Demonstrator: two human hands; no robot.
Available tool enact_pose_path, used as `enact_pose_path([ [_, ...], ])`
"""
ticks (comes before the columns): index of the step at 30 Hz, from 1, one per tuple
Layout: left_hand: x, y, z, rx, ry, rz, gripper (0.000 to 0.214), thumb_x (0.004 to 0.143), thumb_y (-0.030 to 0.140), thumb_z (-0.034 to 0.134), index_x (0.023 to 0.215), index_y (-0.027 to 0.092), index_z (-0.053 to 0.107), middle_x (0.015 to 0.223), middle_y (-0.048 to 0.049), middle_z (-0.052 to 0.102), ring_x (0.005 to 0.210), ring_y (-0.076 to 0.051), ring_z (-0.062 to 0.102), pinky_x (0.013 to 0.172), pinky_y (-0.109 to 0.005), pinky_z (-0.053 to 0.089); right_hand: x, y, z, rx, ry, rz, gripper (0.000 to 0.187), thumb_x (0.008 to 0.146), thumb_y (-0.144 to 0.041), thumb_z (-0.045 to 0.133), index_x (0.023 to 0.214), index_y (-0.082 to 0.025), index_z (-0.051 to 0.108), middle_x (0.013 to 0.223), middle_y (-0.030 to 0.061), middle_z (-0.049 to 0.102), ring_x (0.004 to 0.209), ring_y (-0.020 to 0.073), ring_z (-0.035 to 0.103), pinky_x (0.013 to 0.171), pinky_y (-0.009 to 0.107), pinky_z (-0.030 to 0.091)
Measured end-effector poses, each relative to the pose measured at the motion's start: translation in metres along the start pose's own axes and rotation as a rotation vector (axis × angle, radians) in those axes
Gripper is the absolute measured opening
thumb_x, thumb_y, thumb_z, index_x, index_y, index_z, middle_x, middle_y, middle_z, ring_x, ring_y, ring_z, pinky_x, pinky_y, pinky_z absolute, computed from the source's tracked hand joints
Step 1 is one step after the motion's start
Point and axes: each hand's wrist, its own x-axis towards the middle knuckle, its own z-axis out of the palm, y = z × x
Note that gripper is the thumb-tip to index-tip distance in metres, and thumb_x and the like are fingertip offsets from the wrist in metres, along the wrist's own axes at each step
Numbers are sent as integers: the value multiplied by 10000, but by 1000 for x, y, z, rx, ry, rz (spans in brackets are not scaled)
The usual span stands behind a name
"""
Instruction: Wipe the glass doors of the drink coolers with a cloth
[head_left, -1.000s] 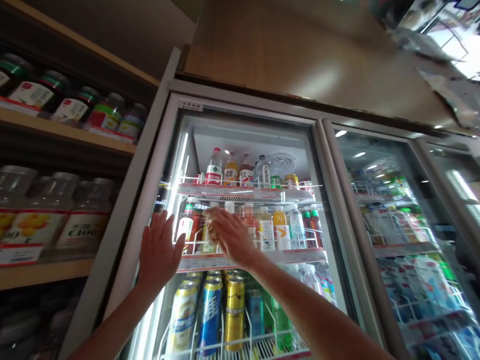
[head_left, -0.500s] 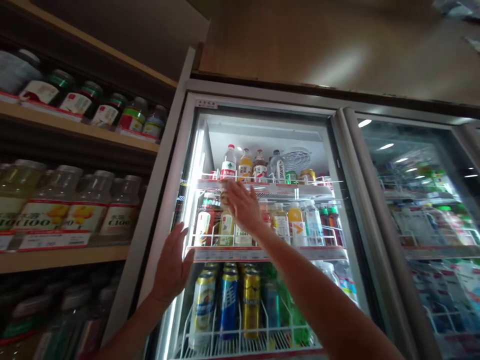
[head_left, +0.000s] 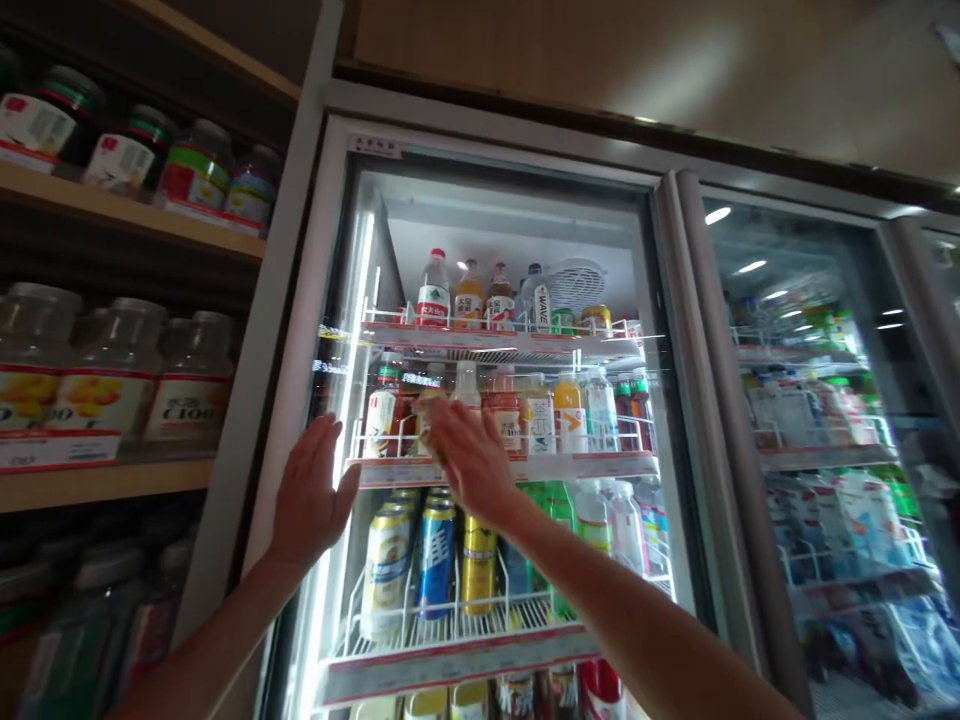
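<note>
A closed glass cooler door (head_left: 517, 215) stands in front of me, with lit shelves of drinks behind it. My right hand (head_left: 472, 465) is stretched flat toward the glass, before the middle shelf. Past its fingertips pokes a small pale, crumpled cloth (head_left: 425, 418), mostly hidden under the fingers. My left hand (head_left: 309, 495) is raised by the door's left edge, fingers upward and thumb apart, holding nothing. Whether its palm touches the door cannot be made out. Beer cans (head_left: 435, 555) stand behind the glass below my right hand.
On the left, a wooden shelf unit (head_left: 105, 485) holds rows of bottles beside the cooler's grey frame (head_left: 289, 330). A second glass door (head_left: 795, 270) adjoins on the right, past the vertical metal door edges (head_left: 694, 330). A wooden panel (head_left: 525, 60) runs above.
My right hand has slid down the glass, from just under the top shelf to the middle shelf. The view has tilted down and shifted right; my left hand stays at the door's left edge.
</note>
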Motion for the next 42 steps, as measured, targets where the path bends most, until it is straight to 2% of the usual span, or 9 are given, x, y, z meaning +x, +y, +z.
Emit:
enact_pose_path([
  [3, 0, 1, 2, 40, -22, 15, 557, 888, 321, 413, 1405, 185, 258, 1410, -128, 378, 1318, -281, 328, 1062, -458, 313, -38, 13, -12, -12, 3, -107, 387, 877, -231, 428, 1259, -281, 469, 1354, -60, 484, 1326, 128, 317, 1134, 359, 181],
  [7, -11, 32, 11, 129, -45, -79, 590, 901, 324, 386, 1431, 167, 179, 1470, -150, 268, 1360, -309, 233, 1082, -533, 221, -63, 38, -23, -170, 205, 355, 452, 894, -170, 340, 1342, -198, 391, 1405, 89, 415, 1363, 231, 257, 1083, 505, 202],
  [14, -42, 99, 26, 67, -171, 4, 661, 885, 339, 410, 1443, 154, 109, 1464, -150, 277, 1378, -275, 184, 1104, -526, 134, -99, 58, -39, -204, 122, 246, 441, 891, -193, 369, 1329, -214, 415, 1383, 68, 451, 1325, 206, 338, 1082, 459, 238],
  [18, -44, 98, 27, 28, -163, -38, 658, 886, 365, 402, 1443, 165, 115, 1469, -143, 267, 1376, -279, 191, 1103, -534, 125, -120, 74, -48, -299, 310, 533, 465, 902, -177, 340, 1364, -216, 370, 1413, 118, 398, 1341, 228, 305, 1045, 478, 288],
  [23, -44, 94, 29, 21, -135, -16, 662, 874, 357, 428, 1441, 168, 142, 1464, -139, 281, 1369, -282, 215, 1106, -527, 139, -145, 69, -53, -171, 11, 237, 528, 885, -164, 371, 1401, -248, 295, 1401, 76, 423, 1347, 221, 300, 1059, 473, 321],
  [28, -45, 85, 31, 16, -108, 16, 685, 853, 336, 465, 1441, 185, 148, 1465, -130, 282, 1356, -304, 242, 1097, -563, 163, -143, 86, -57, -130, 325, 514, 588, 856, -101, 358, 1415, -250, 254, 1442, 100, 346, 1334, 226, 324, 1013, 502, 402],
  [32, -36, 109, 24, -121, -59, -75, 638, 847, 329, 452, 1428, 305, 189, 1481, -42, 265, 1340, -312, 281, 1083, -600, 231, -130, 42, -49, 148, 258, 484, 624, 824, -68, 376, 1403, -277, 272, 1363, 81, 454, 1252, 203, 444, 951, 441, 489],
  [36, -21, 177, 15, -557, -190, -209, 566, 871, 329, 409, 1409, 321, 232, 1426, -24, 376, 1253, -227, 441, 918, -428, 522, -119, -20, -41, 448, 284, 682, 614, 841, -116, 420, 1410, -281, 258, 1395, 74, 426, 1256, 215, 446, 937, 402, 511],
  [42, -14, 215, 28, -1064, -305, -882, 488, 853, 418, 447, 1299, 224, 403, 1276, -110, 543, 1110, -235, 570, 837, -370, 546, -118, -72, -47, 845, 82, 702, 693, 829, -109, 406, 1444, -277, 134, 1468, 41, 310, 1304, 173, 373, 1005, 343, 461],
])
